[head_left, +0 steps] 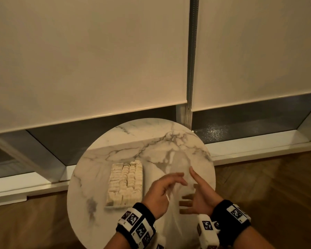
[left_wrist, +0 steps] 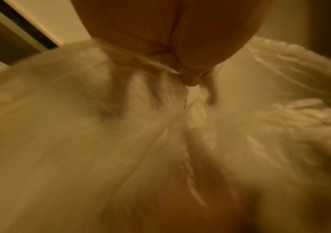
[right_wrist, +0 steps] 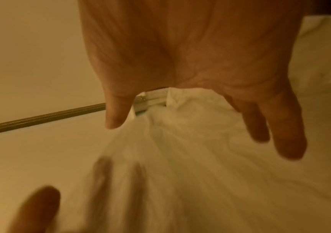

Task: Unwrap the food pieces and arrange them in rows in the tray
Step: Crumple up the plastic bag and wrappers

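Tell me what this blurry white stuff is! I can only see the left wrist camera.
Observer: It's clear plastic wrap, pinched by the left hand above a round marble table.
Operator: Where's the food?
Observer: The food pieces sit in rows in a tray, left of both hands.
Operator: And the other hand?
Observer: The right hand is open, fingers spread, beside the wrap.

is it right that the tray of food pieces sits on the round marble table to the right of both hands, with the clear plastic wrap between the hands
Not quite. The head view shows the tray of food pieces on the round marble table to the left of both hands, not the right. The rest holds: the clear plastic wrap lies between the left hand and the right hand.
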The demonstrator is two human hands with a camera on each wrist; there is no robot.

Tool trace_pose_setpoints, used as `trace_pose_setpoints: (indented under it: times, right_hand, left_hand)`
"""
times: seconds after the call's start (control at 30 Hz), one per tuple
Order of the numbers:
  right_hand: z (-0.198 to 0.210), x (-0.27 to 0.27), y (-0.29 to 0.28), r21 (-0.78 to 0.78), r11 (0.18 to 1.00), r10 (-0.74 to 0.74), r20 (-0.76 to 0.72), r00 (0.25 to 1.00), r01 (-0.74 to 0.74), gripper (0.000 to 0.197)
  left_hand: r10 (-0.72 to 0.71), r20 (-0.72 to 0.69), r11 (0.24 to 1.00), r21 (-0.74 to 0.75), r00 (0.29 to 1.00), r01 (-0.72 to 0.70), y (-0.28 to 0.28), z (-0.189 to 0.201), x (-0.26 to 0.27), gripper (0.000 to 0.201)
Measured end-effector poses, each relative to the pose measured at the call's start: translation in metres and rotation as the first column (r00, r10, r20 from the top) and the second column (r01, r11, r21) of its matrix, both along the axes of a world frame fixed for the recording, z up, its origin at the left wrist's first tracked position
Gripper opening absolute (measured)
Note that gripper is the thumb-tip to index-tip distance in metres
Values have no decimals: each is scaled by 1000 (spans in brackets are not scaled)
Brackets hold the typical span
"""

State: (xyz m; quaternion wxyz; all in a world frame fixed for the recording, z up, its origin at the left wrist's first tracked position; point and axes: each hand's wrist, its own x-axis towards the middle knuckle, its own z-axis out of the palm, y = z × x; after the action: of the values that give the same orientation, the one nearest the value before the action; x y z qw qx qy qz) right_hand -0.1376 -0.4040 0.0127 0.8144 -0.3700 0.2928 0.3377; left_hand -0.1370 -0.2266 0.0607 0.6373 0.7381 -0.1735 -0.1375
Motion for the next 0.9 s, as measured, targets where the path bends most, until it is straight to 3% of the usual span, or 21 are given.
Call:
trace_pose_setpoints:
  times: [0.1, 0.17, 0.27, 0.37, 0.43, 0.5, 0.53, 0.6, 0.67, 0.73, 0.83, 0.9]
  right_hand:
    - [6, -1, 14, 117, 983, 126, 107, 986, -138, 66]
    - [12, 3, 20, 67, 997, 27, 175, 984, -39, 43]
    - [10, 12, 20, 35, 973, -229, 265, 937, 228, 31]
    - [14, 23, 15, -139, 927, -264, 419, 869, 349, 17]
    - [17, 27, 13, -318, 859, -184, 541, 821, 401, 14]
    - [21, 28, 15, -468, 780, -20, 646, 763, 416, 22]
    - [23, 28, 16, -540, 730, 93, 685, 722, 418, 29]
    - [29, 25, 19, -658, 593, 362, 733, 576, 464, 41]
    - [35, 22, 27, -707, 458, 632, 686, 362, 539, 46]
    - [36, 23, 38, -762, 369, 801, 551, 234, 531, 45]
    - [36, 24, 49, -826, 291, 876, 433, 214, 482, 42]
    - [42, 20, 50, -837, 282, 864, 434, 255, 469, 38]
  left_hand:
    - [-137, 60, 987, 94, 989, 131, -2, 2, -14, 35]
    - [-173, 73, 971, 183, 982, 157, 3, 3, -20, 29]
    - [-227, 12, 915, 344, 974, 209, 14, 10, -28, 47]
    - [-294, -131, 859, 398, 947, 322, 32, 18, -28, 57]
    - [-203, -178, 915, 315, 963, 251, 43, 23, -21, 57]
    - [34, -87, 972, 234, 996, -12, 48, 28, -8, 57]
    - [156, -42, 968, 207, 987, -144, 48, 30, 0, 70]
    - [328, -39, 934, 164, 944, -318, 41, 42, 17, 114]
    - [380, -140, 925, 61, 914, -375, 32, 55, 36, 132]
    - [337, -267, 922, -100, 903, -374, 24, 64, 51, 117]
    - [324, -367, 903, -155, 872, -401, 15, 68, 60, 72]
    - [360, -393, 874, -175, 846, -453, 15, 64, 61, 45]
